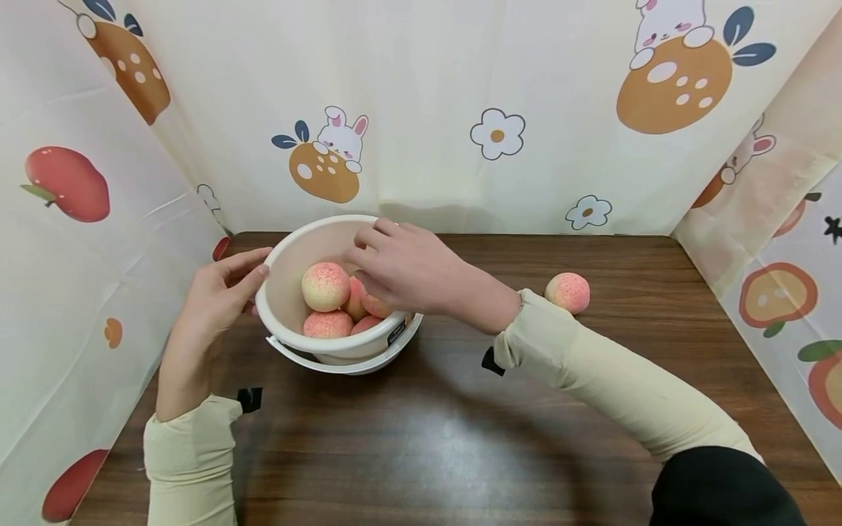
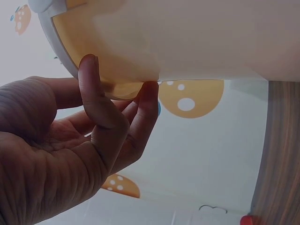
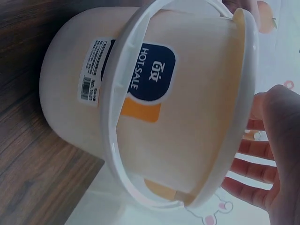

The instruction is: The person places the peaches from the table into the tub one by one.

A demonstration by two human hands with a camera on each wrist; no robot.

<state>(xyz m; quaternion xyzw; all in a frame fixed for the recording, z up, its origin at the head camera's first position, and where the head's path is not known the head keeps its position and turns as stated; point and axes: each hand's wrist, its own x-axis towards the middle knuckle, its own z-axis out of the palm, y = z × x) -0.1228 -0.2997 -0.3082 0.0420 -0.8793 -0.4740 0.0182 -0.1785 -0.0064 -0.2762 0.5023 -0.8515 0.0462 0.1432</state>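
Observation:
A cream plastic bucket stands at the left back of the table, holding several pink-and-yellow peaches. Its white handle hangs down at the front. My left hand grips the bucket's left rim; in the left wrist view its bent fingers touch the outer wall. Over the right side of the opening is my right hand, partly covering the peaches below. The right wrist view shows its fingers spread beyond the rim, with no peach visible between them.
A single peach lies on the brown wooden table, right of the bucket and beyond my right forearm. Printed fabric walls close off the back and both sides.

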